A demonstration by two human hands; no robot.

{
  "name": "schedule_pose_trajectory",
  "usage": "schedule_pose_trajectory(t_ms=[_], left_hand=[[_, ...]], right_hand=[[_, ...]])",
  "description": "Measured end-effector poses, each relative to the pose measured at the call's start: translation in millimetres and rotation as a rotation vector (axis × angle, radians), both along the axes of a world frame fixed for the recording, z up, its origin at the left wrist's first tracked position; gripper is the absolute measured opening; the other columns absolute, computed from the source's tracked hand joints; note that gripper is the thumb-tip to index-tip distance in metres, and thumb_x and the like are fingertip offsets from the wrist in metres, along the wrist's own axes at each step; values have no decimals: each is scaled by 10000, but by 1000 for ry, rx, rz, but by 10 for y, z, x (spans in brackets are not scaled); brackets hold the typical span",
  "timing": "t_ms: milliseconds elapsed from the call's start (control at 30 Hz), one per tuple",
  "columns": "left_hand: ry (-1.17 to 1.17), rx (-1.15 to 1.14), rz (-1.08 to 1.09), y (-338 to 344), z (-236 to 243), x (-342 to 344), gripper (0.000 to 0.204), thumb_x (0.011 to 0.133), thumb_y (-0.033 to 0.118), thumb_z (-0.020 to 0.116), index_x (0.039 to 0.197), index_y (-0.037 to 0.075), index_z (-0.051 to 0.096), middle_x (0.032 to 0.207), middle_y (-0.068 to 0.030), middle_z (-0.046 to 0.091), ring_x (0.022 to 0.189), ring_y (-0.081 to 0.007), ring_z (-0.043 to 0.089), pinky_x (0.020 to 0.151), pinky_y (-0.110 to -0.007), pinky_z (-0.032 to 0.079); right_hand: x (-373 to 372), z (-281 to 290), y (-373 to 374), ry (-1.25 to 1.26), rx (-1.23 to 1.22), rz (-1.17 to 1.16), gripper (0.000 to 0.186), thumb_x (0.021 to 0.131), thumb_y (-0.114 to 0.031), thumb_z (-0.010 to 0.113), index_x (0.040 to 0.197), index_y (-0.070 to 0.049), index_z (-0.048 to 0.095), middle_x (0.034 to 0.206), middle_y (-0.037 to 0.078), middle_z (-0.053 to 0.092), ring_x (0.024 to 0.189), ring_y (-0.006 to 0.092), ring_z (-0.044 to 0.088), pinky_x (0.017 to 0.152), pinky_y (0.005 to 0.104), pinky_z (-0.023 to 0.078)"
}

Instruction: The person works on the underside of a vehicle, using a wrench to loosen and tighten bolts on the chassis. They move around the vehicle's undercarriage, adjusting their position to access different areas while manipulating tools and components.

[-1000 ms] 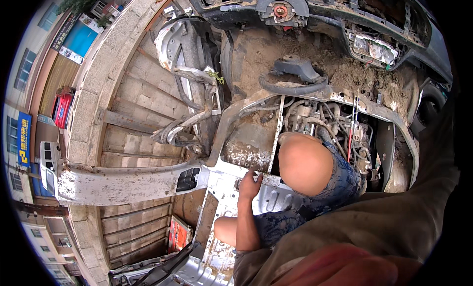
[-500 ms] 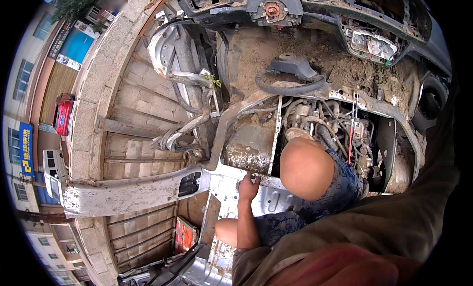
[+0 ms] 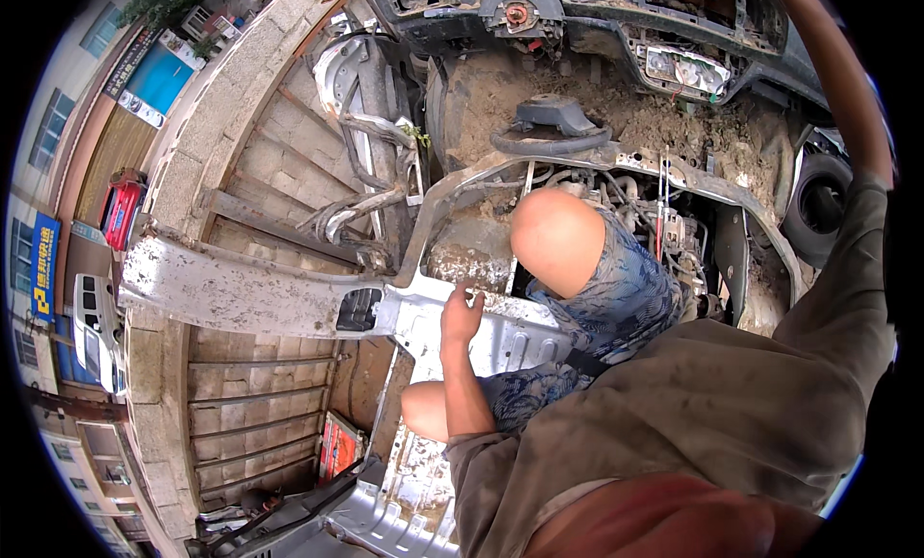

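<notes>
A: Metal on the panel?
B: Yes, bright and smooth, glossy between dull, dirty patches.
A: And on the pillar?
B: Metal again by the look, pale and smooth, speckled with rough dirt.
A: Plastic for the dash?
B: Seems so: dark, matt, dusty. Much the same on the wheel.
A: And for the tyre?
B: Black rubber, matt.
A: Any cloth?
B: Matt and creased on the shirt; matt too, but printed, on the shorts.
A: And the wall?
B: Rough, grainy concrete or stone, hard to tell which.
</notes>
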State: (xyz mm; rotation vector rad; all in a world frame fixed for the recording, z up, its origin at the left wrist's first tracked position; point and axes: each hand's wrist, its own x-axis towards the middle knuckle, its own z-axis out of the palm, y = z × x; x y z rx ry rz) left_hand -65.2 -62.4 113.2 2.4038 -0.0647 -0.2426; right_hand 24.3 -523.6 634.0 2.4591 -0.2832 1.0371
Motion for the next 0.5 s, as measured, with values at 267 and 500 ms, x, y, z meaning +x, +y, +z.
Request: schedule_pose_trajectory(t_ms=[267, 500], left_hand=[[83, 39, 99, 144, -18, -287, 448, 900, 306, 671, 1267, 60, 593, 1069, -196, 702, 991, -354, 667, 881, -426, 515], [137, 30, 71, 86, -191, -257, 420, 898, 293, 672, 1235, 49, 615, 1031, -206, 709, 986, -383, 665, 872, -453, 515]], right_hand=[[-334, -1713, -1161, 136, 577, 369, 363, 920, -240, 637, 1255, -104, 605, 1105, 186, 699, 1055, 381, 652, 904, 432, 499], [-167, -2141, -1003, 145, 291, 334, 325, 902, -180, 632, 1225, -148, 655, 987, 152, 659, 869, 375, 660, 760, 472, 533]])
